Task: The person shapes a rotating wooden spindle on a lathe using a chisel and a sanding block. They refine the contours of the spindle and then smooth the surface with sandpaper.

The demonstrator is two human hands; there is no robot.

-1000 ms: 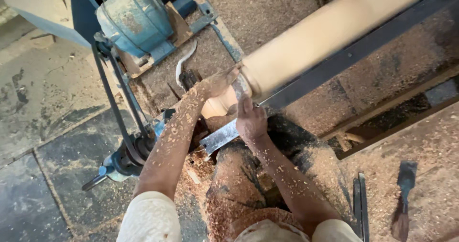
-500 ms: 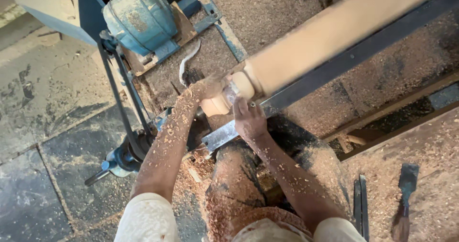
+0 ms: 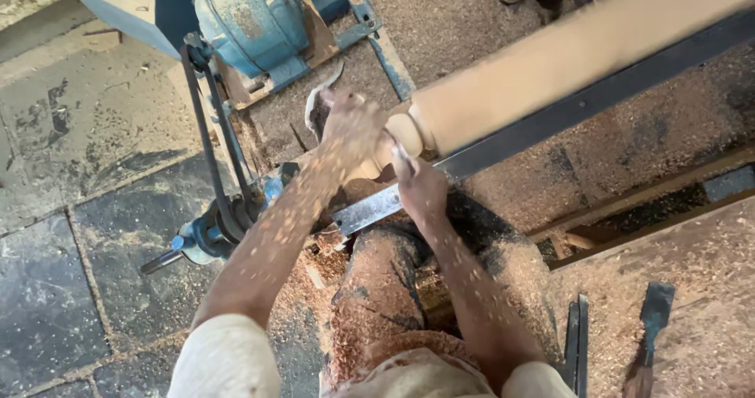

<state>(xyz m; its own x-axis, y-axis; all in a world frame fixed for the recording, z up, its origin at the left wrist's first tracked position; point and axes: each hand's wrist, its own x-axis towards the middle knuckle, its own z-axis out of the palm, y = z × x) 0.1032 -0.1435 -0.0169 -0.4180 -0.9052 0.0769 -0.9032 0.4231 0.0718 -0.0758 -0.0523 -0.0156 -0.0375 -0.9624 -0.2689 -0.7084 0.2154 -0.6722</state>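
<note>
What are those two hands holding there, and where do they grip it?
Both the left hand and the right hand appear to hold a tool against the wooden spindle; the grip itself is hidden.

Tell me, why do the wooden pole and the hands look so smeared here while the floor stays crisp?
In the head view, the long wooden cylinder is streaked smooth by motion blur; the left hand is soft and hazy, the right hand slightly sharper. The stone floor and blue motor are in focus under even, soft daylight without glare.

no packages, labels, signs, screens visible
</note>
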